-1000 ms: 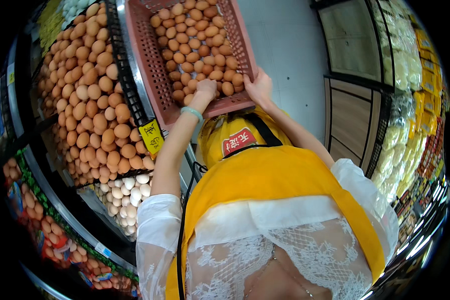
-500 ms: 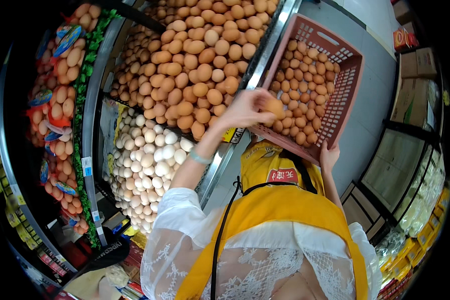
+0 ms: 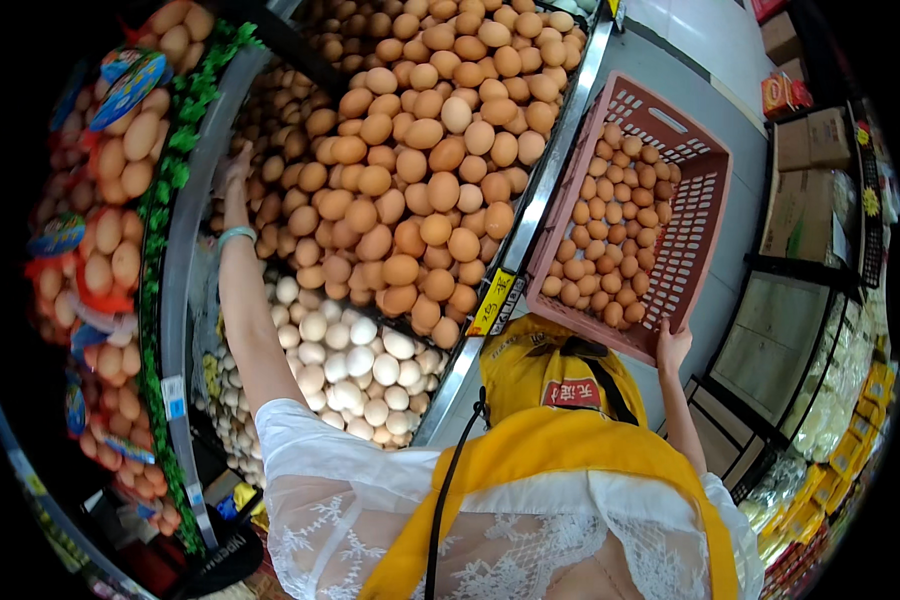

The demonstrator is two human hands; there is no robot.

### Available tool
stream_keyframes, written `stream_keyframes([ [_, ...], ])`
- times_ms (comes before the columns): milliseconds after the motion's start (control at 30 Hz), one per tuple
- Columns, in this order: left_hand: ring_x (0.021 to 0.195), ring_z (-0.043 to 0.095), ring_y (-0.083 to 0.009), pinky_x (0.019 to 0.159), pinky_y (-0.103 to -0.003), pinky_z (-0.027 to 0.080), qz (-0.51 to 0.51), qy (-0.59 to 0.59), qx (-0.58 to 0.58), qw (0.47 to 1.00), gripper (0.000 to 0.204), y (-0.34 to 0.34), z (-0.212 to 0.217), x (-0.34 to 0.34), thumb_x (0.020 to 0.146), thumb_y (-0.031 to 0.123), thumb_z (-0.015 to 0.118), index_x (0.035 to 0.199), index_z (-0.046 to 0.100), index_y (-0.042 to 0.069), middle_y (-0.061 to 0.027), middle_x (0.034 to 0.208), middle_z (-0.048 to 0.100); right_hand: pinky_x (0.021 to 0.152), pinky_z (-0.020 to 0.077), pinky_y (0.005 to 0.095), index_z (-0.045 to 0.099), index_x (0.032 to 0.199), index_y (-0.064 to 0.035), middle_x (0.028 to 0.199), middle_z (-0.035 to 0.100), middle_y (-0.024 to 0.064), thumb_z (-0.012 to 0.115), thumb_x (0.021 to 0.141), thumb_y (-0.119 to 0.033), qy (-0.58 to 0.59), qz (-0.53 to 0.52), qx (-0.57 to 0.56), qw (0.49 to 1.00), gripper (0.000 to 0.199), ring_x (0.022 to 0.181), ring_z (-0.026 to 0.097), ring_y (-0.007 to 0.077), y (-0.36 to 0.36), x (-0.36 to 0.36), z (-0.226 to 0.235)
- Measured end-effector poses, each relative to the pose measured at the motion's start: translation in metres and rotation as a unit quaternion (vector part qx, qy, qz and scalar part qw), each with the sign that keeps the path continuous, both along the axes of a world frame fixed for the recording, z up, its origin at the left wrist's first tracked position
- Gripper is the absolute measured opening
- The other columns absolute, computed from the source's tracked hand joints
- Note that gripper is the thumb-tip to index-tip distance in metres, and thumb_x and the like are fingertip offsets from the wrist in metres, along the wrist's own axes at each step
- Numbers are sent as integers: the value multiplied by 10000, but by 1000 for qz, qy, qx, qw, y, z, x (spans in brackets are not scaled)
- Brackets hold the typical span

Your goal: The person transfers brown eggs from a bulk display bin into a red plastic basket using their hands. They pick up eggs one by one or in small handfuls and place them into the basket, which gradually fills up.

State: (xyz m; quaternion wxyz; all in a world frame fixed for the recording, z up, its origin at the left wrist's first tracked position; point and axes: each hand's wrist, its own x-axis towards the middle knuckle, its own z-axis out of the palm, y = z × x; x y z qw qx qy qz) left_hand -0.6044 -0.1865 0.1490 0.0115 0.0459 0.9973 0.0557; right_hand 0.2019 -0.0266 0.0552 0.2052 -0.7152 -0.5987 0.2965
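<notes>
My left hand (image 3: 234, 172) reaches to the far left edge of the brown egg heap (image 3: 410, 160), beside the grey shelf rail. Its fingers are dim and partly lost among the eggs, so I cannot make out whether they hold one. A pale green bangle (image 3: 237, 234) circles that wrist. With my right hand (image 3: 673, 345) I grip the near right corner of a pink-brown plastic basket (image 3: 705, 185). Loose brown eggs (image 3: 610, 220) cover much of its floor.
White and cream eggs (image 3: 345, 365) fill the nearer bin, under my left forearm. A metal edge (image 3: 560, 150) with a yellow price tag (image 3: 491, 303) runs between bins and basket. Netted eggs (image 3: 120, 250) hang at left behind green garland (image 3: 175, 180). Cartons (image 3: 808, 212) stand at right.
My left hand has gone from the basket, where it held a brown egg, left across the heap to its far edge. The basket sits slightly lower in view, with my right hand still on it.
</notes>
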Motion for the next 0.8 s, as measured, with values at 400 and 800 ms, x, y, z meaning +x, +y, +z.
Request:
stream_keyframes([
  [400, 1189, 472, -347, 1002, -527, 342, -85, -134, -57, 986, 683, 21, -51, -28, 875, 558, 459, 1302, 462, 25, -195, 1263, 524, 772, 478, 352, 614, 999, 61, 906, 677, 174, 626, 794, -193, -48, -15, -4, 999, 326, 855, 652, 273, -4, 6, -4],
  [800, 1139, 537, -251, 987, -321, 380, -364, -213, 569, 706, 566, 38, 159, 321, 794, 135, 574, 1320, 398, 25, -158, 1228, 552, 702, 483, 423, 632, 939, 11, 804, 630, 249, 609, 781, -214, -104, -4, 1, 995, 276, 767, 623, 394, -5, 6, -3],
])
